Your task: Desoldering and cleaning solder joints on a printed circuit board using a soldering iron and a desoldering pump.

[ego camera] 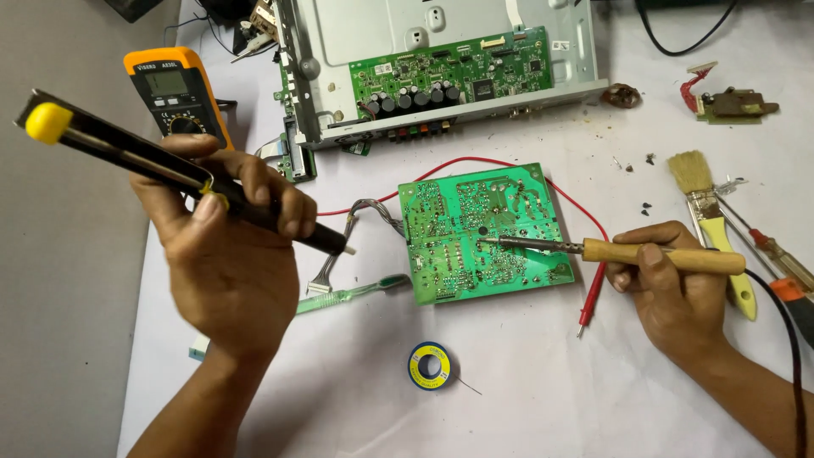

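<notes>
Left hand [225, 246] grips black pump tool [161, 165] raised above table; right hand [670, 284] grips soldering iron [610, 251] – tip on green circuit board [483, 231]. Solder spool [429, 365], toothbrush [352, 293], multimeter [176, 95] nearby.

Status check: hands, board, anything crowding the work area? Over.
Right hand holds soldering iron, tip on green circuit board. Left hand holds desoldering pump raised, clear of board. Toothbrush, solder spool alongside.

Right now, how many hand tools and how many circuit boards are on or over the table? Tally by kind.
Held tools: 2, the solder sucker in the left hand and the soldering iron in the right hand
Brushes: 2, paintbrush, toothbrush
Screwdrivers: 1
Meters: 1
Green circuit boards: 2, loose board, chassis board
Total: 8
</notes>
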